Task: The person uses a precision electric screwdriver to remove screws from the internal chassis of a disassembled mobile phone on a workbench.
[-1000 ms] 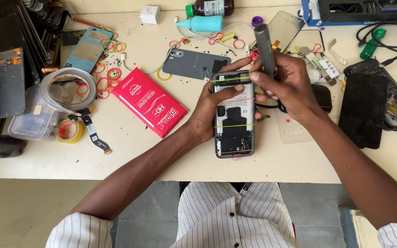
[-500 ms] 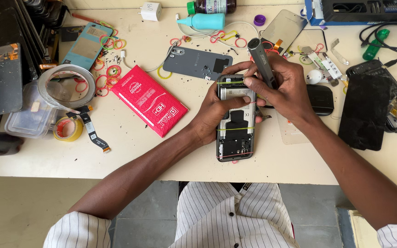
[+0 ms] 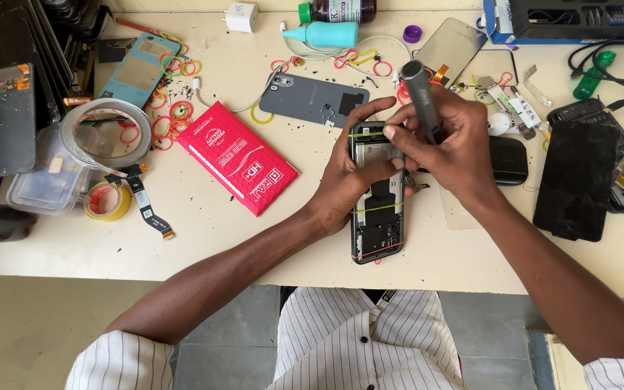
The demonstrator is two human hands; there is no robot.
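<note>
1. Opened phone: lies face down near the front edge of the pale worktable, back cover off, dark innards showing, thin rubber bands across its top, middle and bottom.
2. My left hand: wrapped over the phone's upper left side, thumb and fingers closed around its top, pinning it to the table.
3. My right hand: fingers pressed together around a grey electric screwdriver, held tilted with its tip down at the phone's upper end; the tip itself is hidden by my fingers.
4. Red padded packet: flat, rectangular, white print on it, lying at a slant just left of my left wrist.
5. Grey back cover: flat on the table, just beyond the phone.
6. Teal squeeze bottle: lying on its side at the far edge, beside a brown bottle with a green cap.
7. White charger plug: far edge, left of the bottles.
8. Teal phone case: upper left, coloured rubber bands scattered around it.
9. Tape rolls: a large clear one resting on a clear plastic box; a small yellow one just beside it.
10. Black screen panel: right of my right hand, well apart from the phone.
11. Blue box: far right corner, holding a dark tray.
</note>
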